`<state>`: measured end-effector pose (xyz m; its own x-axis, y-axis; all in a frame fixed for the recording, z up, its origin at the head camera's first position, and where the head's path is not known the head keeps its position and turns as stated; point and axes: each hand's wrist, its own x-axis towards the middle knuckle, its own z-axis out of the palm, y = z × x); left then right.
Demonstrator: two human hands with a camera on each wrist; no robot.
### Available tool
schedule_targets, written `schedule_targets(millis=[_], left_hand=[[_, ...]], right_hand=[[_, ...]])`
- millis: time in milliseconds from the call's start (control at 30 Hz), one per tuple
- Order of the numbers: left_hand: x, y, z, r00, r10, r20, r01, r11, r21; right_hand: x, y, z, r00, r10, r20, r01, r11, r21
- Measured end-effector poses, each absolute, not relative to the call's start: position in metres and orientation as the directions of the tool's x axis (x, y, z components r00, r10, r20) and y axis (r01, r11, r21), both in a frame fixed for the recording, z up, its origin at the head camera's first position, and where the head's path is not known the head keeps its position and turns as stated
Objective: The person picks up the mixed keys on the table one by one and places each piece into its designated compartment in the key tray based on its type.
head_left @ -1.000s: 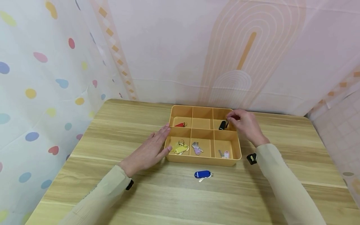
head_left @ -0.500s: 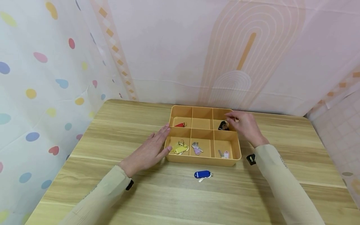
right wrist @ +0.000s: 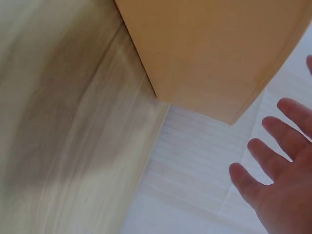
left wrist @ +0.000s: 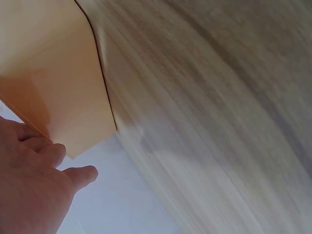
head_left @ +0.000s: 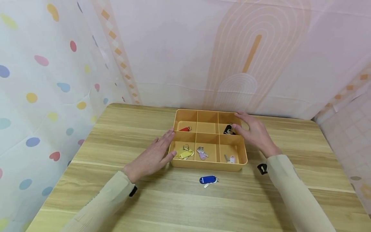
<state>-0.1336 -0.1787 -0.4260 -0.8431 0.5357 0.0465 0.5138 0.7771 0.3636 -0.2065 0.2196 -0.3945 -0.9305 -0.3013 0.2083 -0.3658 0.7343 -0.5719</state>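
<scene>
An orange tray (head_left: 207, 165) with six-part dividers, two rows deep, sits on the table. My left hand (head_left: 152, 158) rests with extended fingers along its left rim; the left wrist view has those fingertips at the tray's edge. Over the back right compartment is my right hand (head_left: 256, 132), its fingers apart in the right wrist view and holding nothing. Just beyond its thumb, a black key tag (head_left: 227, 129) with key and ring lies in that compartment. In the back left one is a red key tag (head_left: 184, 129), partly hidden by the divider.
Front compartments hold yellow key tags (head_left: 185, 154), a purple key tag (head_left: 202, 154) and a pink key tag (head_left: 232, 159), each with keys. A blue key tag (head_left: 207, 179) with a key lies on the wooden table (head_left: 174, 206) before the tray. A patterned curtain (head_left: 174, 58) hangs behind.
My right hand has let go of the black key tag's ring and its fingers have spread. The tag has settled in the back right compartment. My left hand stays at the rim.
</scene>
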Motion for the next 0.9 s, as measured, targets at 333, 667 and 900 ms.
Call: schedule_targets(millis=[333,667,900], left_hand=[[-0.136,-0.179,-0.425,-0.844,0.535,0.047,0.512,0.776,0.369],[-0.136,-0.179,-0.425,-0.845,0.532,0.045,0.509,0.777,0.37],[-0.137,-0.18,-0.425,-0.846,0.531,0.049,0.509,0.776,0.374]], right_hand=[[-0.179,0.216,-0.39,-0.916,-0.345,0.203,-0.397,0.71,-0.581],[-0.153,0.211,-0.386,-0.884,-0.399,0.244,-0.463,0.675,-0.574],[-0.135,0.204,-0.382,-0.871,-0.418,0.257,-0.486,0.658,-0.575]])
